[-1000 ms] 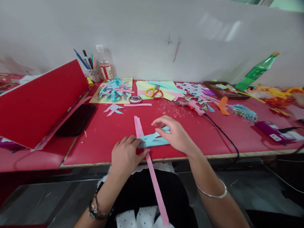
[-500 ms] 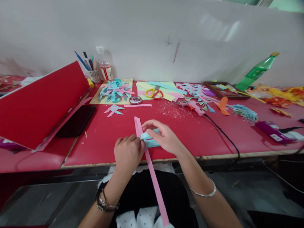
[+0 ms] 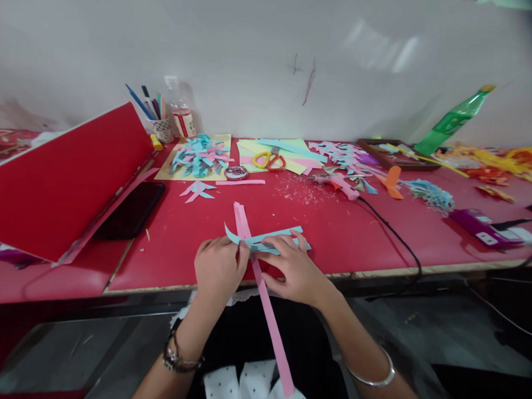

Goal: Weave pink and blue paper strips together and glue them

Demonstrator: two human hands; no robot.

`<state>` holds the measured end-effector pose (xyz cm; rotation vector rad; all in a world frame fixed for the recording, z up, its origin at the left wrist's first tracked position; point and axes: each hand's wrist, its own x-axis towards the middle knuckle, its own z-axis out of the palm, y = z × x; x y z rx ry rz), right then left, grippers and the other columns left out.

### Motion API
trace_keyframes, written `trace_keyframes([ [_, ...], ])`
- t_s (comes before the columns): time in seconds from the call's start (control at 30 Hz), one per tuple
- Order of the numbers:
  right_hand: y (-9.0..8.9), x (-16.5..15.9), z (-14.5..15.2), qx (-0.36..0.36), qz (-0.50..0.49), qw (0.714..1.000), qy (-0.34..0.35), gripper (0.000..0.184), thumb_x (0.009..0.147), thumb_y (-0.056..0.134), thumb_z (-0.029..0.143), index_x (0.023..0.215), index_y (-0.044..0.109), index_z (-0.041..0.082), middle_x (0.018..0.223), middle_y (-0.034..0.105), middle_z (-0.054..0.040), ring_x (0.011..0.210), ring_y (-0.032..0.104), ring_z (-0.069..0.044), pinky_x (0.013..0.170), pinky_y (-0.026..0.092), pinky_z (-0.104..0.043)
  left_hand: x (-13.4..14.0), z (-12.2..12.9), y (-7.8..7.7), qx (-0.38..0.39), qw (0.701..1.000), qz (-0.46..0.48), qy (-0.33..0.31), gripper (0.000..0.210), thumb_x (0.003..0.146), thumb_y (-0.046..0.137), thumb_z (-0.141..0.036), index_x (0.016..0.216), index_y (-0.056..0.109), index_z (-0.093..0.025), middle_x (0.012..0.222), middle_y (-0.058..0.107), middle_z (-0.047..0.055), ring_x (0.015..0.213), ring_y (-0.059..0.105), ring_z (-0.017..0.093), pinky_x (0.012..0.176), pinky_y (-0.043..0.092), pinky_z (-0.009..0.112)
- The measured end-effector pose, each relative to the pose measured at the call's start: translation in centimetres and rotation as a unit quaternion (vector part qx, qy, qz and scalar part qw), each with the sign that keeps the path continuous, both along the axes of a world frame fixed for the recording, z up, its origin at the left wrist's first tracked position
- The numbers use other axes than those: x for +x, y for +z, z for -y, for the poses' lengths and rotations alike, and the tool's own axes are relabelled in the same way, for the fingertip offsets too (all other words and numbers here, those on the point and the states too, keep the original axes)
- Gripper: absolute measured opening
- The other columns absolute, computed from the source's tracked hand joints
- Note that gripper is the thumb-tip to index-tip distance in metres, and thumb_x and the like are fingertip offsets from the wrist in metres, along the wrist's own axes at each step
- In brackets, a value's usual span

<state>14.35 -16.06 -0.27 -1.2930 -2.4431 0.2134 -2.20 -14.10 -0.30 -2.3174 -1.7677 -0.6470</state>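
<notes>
Left hand (image 3: 217, 269) is closer to the crossing, fingers pinched on the blue strips (image 3: 277, 234) right there. Blue runs sideways under the right hand's (image 3: 295, 271) loosely spread fingers; the pink strip (image 3: 270, 319) slants between both hands.

Pale wall (image 3: 236, 59), red table (image 3: 182, 220), grey floor (image 3: 413, 335)

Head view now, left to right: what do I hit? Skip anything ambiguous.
Red panel → clear bottle → left hand → right hand → orange paper piece → purple box. Left out: blue strips and pink strip, which overlap the hands.
</notes>
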Motion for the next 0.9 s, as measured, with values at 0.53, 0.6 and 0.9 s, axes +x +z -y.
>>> trace_keyframes([
  [0.53, -0.4, -0.9, 0.5, 0.022, -0.004, 1.000, -0.020, 0.026, 0.079, 0.043, 0.036, 0.098, 0.052, 0.020, 0.104, 0.054, -0.0075, 0.100, 0.045, -0.019, 0.096, 0.014, -0.044, -0.8, -0.2, -0.1, -0.055, 0.998, 0.012, 0.036, 0.042, 0.082, 0.031, -0.030, 0.055, 0.059, -0.014, 0.052, 0.057, 0.005, 0.050, 0.049, 0.013, 0.048, 0.024, 0.024],
  [0.6, -0.4, -1.1, 0.4, 0.025, -0.023, 0.999, -0.031, 0.024, 0.079, 0.044, 0.035, 0.096, 0.051, 0.020, 0.100, 0.056, -0.0062, 0.097, 0.047, -0.018, 0.096, 0.014, -0.043, -0.8, -0.2, -0.1, -0.061, 0.997, 0.012, 0.036, 0.043, 0.082, 0.030, -0.031, 0.055, 0.059, -0.014, 0.053, 0.057, 0.005, 0.051, 0.049, 0.013, 0.048, 0.023, 0.024],
  [0.9, -0.5, -1.1, 0.2, 0.042, -0.028, 0.999, -0.005, 0.016, 0.078, 0.049, 0.025, 0.088, 0.060, 0.030, 0.108, 0.053, -0.0017, 0.102, 0.045, -0.018, 0.094, 0.012, -0.044, -0.8, -0.2, -0.1, -0.070, 0.997, 0.023, 0.032, 0.043, 0.082, 0.030, -0.030, 0.056, 0.059, -0.014, 0.055, 0.057, 0.006, 0.051, 0.050, 0.013, 0.046, 0.021, 0.024],
])
